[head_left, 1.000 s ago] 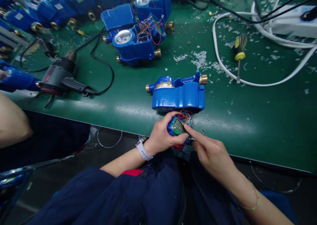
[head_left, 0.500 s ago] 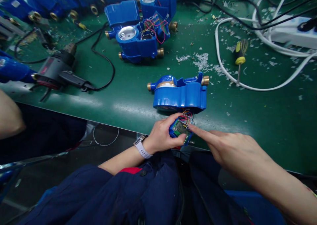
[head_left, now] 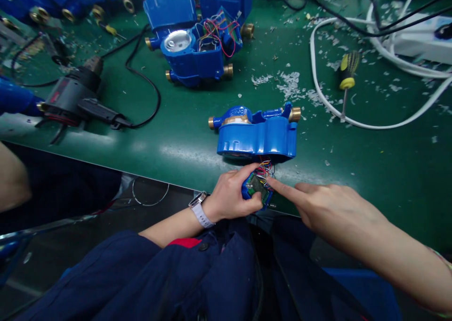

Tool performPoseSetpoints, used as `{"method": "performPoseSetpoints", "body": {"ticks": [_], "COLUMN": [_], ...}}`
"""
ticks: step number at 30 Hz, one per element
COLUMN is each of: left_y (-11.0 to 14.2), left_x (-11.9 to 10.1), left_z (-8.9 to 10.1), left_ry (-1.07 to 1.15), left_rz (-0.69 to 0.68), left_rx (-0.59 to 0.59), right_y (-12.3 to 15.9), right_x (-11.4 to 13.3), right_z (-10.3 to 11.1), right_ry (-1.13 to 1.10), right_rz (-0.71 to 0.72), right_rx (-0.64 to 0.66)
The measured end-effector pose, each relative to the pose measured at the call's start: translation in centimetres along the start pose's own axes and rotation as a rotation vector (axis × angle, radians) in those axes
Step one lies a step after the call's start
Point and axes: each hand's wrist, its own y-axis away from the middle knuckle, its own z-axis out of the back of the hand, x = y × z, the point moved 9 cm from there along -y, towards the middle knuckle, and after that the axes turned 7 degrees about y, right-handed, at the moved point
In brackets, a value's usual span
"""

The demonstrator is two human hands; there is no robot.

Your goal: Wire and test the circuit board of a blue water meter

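Observation:
My left hand (head_left: 235, 192) is closed around a small blue-cased circuit board (head_left: 257, 185) with a grey display, its thumb across the lower part. Thin coloured wires (head_left: 265, 169) run from the board up under a blue water meter (head_left: 256, 135), which lies on the bench just beyond. From the right, my right hand (head_left: 319, 205) reaches in with its index finger stretched out, the tip on the wires at the board's edge. Nothing shows held in that hand, though its thumb and underside are hidden.
Further back are an opened blue meter (head_left: 194, 52) with loose wires and more meters behind it. A grey heat gun (head_left: 72, 92) lies to the left. On the right are a yellow-black screwdriver (head_left: 348, 74), a white cable (head_left: 381, 125) and a power strip (head_left: 418, 43). A person's arm (head_left: 12, 177) is at far left.
The view has shifted slightly. My right index fingertip has moved a little left over the wires, while my left hand keeps its hold on the circuit board.

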Motion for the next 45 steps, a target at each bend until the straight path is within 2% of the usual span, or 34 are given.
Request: {"method": "performPoseSetpoints", "body": {"ticks": [2,6,8,13,15,21,29,34,40,45], "left_y": [0.0,-0.1,-0.1,-0.1,-0.2,-0.2,0.0,0.0,-0.3,0.1], "left_x": [0.0,-0.1,-0.2,0.0,-0.1,-0.1,0.5,0.7,0.3,0.8], "left_z": [0.0,0.1,0.1,0.0,0.1,0.4,0.2,-0.3,0.0,1.1], "left_ry": [0.0,-0.012,-0.01,-0.004,0.008,0.121,0.342,0.564,0.453,0.195], "left_rz": [0.0,0.003,-0.001,0.035,0.046,0.091,0.159,0.229,0.157,0.145], "left_rx": [-0.004,-0.018,-0.029,-0.016,-0.022,-0.069,-0.098,-0.104,-0.027,0.006], "right_y": [0.0,0.0,0.1,0.8,0.9,0.8,1.0,1.4,2.2,3.4], "right_x": [0.1,-0.6,-0.5,1.2,1.6,1.2,1.1,0.0,-0.8,-1.1], "right_z": [0.1,-0.8,-1.5,-1.7,-2.0,-3.1,-1.4,-1.2,-0.1,0.9], "right_ry": [-0.024,-0.394,-0.471,-0.03,0.016,-0.319,-0.587,-0.736,-0.717,-0.657], "right_rz": [-0.01,-0.145,-0.178,-0.112,-0.116,-0.205,-0.213,-0.357,-0.357,-0.261], "right_rx": [-0.017,-0.04,-0.045,-0.164,-0.199,-0.23,-0.395,-0.401,-0.284,-0.254]}}
